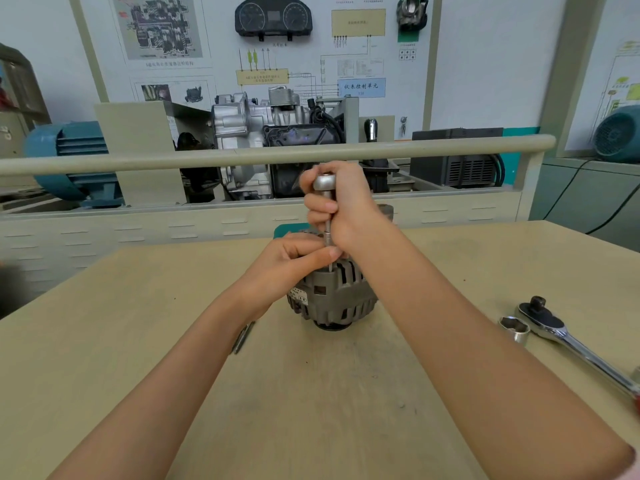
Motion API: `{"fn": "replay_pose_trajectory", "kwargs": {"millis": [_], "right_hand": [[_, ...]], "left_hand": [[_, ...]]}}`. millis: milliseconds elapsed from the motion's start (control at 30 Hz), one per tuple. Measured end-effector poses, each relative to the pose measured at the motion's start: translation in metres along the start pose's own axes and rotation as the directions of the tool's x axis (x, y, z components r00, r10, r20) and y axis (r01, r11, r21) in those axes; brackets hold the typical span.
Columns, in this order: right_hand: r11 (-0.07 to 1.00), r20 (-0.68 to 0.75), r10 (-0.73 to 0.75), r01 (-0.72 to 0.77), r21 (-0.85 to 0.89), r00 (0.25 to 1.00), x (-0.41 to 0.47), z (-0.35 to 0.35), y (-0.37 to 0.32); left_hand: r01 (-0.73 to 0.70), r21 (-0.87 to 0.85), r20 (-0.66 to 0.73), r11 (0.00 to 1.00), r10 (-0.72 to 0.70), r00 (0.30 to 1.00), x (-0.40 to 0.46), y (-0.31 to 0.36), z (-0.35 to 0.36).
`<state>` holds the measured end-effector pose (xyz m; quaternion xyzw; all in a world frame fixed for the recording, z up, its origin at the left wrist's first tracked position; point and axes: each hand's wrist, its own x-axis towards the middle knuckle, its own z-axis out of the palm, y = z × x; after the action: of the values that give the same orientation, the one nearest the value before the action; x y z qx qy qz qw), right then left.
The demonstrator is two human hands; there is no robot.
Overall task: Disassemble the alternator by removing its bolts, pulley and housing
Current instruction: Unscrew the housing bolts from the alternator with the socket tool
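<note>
Grey finned cast-metal alternator stood upright mid-table, housing unsplit. Right hand clenched round slim steel driver with rounded silver knob; left hand pinched its shank at the top. Judged early: bolts in progress, pulley hidden underneath. Chrome ratchet and loose socket idle at right.

automotive training workshop: wall wiring diagrams, cutaway engine, ratchet on workbench
</note>
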<state>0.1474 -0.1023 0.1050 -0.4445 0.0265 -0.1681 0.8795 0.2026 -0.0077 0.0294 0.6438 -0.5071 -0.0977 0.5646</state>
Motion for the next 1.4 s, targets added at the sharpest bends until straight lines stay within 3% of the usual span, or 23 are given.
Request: {"fn": "replay_pose_trajectory", "kwargs": {"millis": [33,67,100,133,167,233,300,400,500,567,633,700,767,867,933,1033,1167,1300,1400], "right_hand": [[0.981,-0.196,-0.191,0.193,-0.011,0.962,-0.001,0.003,0.007],[0.933,-0.344,-0.348,0.357,-0.037,0.872,-0.001,0.008,0.013],[0.893,-0.410,-0.430,0.446,-0.061,0.805,-0.001,0.012,0.016],[0.888,-0.423,-0.441,0.454,-0.077,0.792,-0.001,0.015,0.017],[0.914,-0.404,-0.399,0.394,-0.099,0.823,0.000,0.015,0.016],[0.978,-0.279,-0.204,0.182,-0.104,0.938,0.002,0.011,0.007],[0.995,-0.017,0.057,-0.058,-0.077,0.998,0.005,0.003,-0.003],[0.952,0.332,0.305,-0.275,-0.134,0.892,0.007,-0.007,-0.011],[0.949,0.383,0.315,-0.287,-0.130,0.868,0.005,-0.009,-0.010],[0.979,0.251,0.202,-0.198,-0.043,0.947,0.004,-0.006,-0.007],[1.000,-0.064,-0.028,0.028,-0.005,0.998,0.002,-0.001,0.002],[0.954,-0.346,-0.299,0.287,-0.086,0.889,0.001,0.004,0.009],[0.919,-0.406,-0.392,0.368,-0.140,0.825,-0.003,0.010,0.011],[0.986,-0.243,-0.167,0.164,-0.036,0.955,-0.006,0.017,-0.001],[0.997,-0.152,-0.024,0.013,-0.072,0.988,-0.005,0.017,-0.010],[0.983,-0.026,0.145,-0.147,-0.110,0.989,0.002,0.011,-0.015],[0.929,0.205,0.363,-0.339,-0.147,0.909,0.005,0.004,-0.023],[0.920,0.250,0.387,-0.353,-0.169,0.887,0.002,0.003,-0.023],[0.974,0.075,0.198,-0.188,-0.125,0.977,-0.001,0.008,-0.017]], "left_hand": [[0.013,0.022,-0.013,1.000,-0.013,1.000,0.000,-0.002,0.000],[0.017,0.042,-0.021,0.999,-0.017,1.000,0.001,-0.002,0.000],[0.022,0.060,-0.025,0.998,-0.021,0.999,0.002,-0.004,-0.001],[0.029,0.065,-0.020,0.997,-0.028,0.999,0.002,-0.005,-0.002],[0.038,0.067,-0.018,0.997,-0.037,0.999,0.001,-0.003,-0.001],[0.056,0.016,-0.015,0.998,-0.056,0.998,0.001,-0.001,-0.001],[0.044,-0.011,-0.007,0.999,-0.044,0.999,0.000,0.000,-0.001],[0.040,-0.022,0.038,0.999,-0.039,0.999,0.000,0.001,-0.001],[0.026,-0.027,0.052,0.999,-0.025,0.998,-0.001,0.003,0.000],[0.016,-0.019,0.018,1.000,-0.016,1.000,0.000,0.003,0.000],[0.011,0.013,-0.007,1.000,-0.011,1.000,-0.001,0.004,0.001],[0.023,0.045,-0.032,0.999,-0.022,0.999,0.000,0.004,0.002],[0.024,0.075,-0.031,0.997,-0.021,0.999,0.000,0.003,0.002],[0.043,0.048,-0.041,0.998,-0.041,0.998,-0.001,0.005,0.003],[0.044,0.031,-0.037,0.999,-0.043,0.998,-0.002,0.005,0.005],[0.073,-0.007,-0.018,0.997,-0.073,0.997,-0.001,0.006,0.006],[0.078,-0.035,0.034,0.996,-0.076,0.996,-0.001,0.004,0.001],[0.064,-0.036,0.023,0.997,-0.063,0.998,-0.003,0.007,0.001],[0.049,-0.040,-0.005,0.998,-0.050,0.999,-0.004,0.009,0.003]]}}
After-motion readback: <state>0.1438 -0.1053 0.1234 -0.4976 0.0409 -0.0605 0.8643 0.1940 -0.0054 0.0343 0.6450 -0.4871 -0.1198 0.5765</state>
